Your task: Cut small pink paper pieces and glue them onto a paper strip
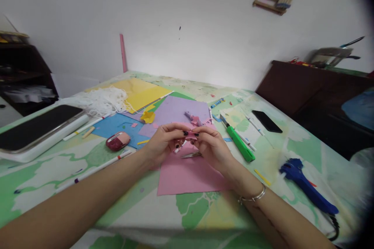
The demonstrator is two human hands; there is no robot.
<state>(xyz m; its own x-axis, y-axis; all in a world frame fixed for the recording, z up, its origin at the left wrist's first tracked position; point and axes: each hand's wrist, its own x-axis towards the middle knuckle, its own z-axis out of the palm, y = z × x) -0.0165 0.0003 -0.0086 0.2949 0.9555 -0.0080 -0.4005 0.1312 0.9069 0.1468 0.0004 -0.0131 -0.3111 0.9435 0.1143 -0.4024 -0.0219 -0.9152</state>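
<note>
Between my two hands is a small piece of pink paper, pinched at its edges by the fingertips. My left hand is closed on its left side, and my right hand grips its right side. Below them a larger pink sheet lies on the table, with scissors partly hidden under my fingers. Just beyond my hands is a rolled purple paper piece with pink scraps around it. A green box cutter, blade out, lies to the right of my right hand.
A blue glue gun and a black phone lie on the right. Coloured sheets, including a yellow one, spread behind. White string, a maroon-and-pink case, a marker and a large dark-screened device are on the left.
</note>
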